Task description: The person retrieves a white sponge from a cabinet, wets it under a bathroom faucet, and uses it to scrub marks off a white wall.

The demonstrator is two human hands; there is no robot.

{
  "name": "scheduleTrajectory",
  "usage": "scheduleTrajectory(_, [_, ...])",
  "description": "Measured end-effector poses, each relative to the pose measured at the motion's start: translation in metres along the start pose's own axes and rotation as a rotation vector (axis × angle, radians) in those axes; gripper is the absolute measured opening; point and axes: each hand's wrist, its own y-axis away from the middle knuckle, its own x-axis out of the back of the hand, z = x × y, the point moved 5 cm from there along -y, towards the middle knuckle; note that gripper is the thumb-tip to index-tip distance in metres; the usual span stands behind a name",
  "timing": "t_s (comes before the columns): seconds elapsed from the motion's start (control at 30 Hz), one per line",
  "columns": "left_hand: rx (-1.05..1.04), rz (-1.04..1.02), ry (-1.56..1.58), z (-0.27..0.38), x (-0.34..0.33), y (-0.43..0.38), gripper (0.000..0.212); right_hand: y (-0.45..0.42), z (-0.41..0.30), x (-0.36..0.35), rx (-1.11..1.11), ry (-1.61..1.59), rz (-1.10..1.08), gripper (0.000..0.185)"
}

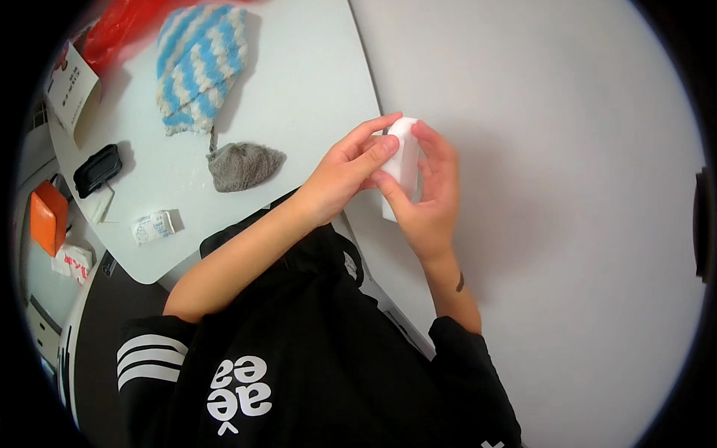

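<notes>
Both hands hold a white, smooth, block-shaped object (406, 162) with a rounded top, raised near the table edge. My left hand (355, 157) grips its left side, with the thumb across its face and fingertips near the top. Along the right side, my right hand (431, 190) wraps the object, its thumb pressed on the front and its index finger near the upper corner. The fingers partly cover the object, so its exact kind is hard to tell.
The white table (313, 73) carries a blue-and-white striped fluffy cloth (201, 67), a grey plush cloth piece (243, 167), a black plastic case (98, 169), a small white packet (153, 227), a printed card (73, 92) and a red plastic bag (120, 33). An orange case (49, 218) lies beyond.
</notes>
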Motion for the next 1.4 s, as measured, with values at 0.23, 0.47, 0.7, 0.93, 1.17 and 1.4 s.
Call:
scheduleTrajectory(0.23, [-0.054, 0.127, 0.289, -0.025, 0.018, 0.009, 0.054, 0.009, 0.033, -0.028, 0.010, 0.032, -0.076, 0.056])
scheduleTrajectory(0.47, [-0.169, 0.536, 0.113, -0.032, 0.065, 0.026, 0.064, 0.002, 0.070, -0.057, -0.030, -0.213, -0.397, 0.050])
scheduleTrajectory(0.7, [-0.257, 0.812, -0.290, -0.008, 0.084, 0.086, 0.073, -0.030, 0.128, -0.044, -0.295, -0.199, -0.082, 0.040])
scheduleTrajectory(0.93, [-0.381, 1.114, -1.333, 0.017, 0.107, 0.122, 0.054, 0.002, 0.116, -0.091, -0.215, -0.131, -0.383, 0.031])
scheduleTrajectory(1.17, [-0.493, 1.025, -1.704, 0.022, 0.106, 0.127, 0.058, 0.010, 0.110, -0.101, -0.003, 0.085, -0.363, 0.026])
scheduleTrajectory(1.4, [-0.459, 1.002, -1.520, 0.018, 0.100, 0.147, 0.049, 0.008, 0.053, -0.154, 0.300, 0.076, -0.422, 0.043])
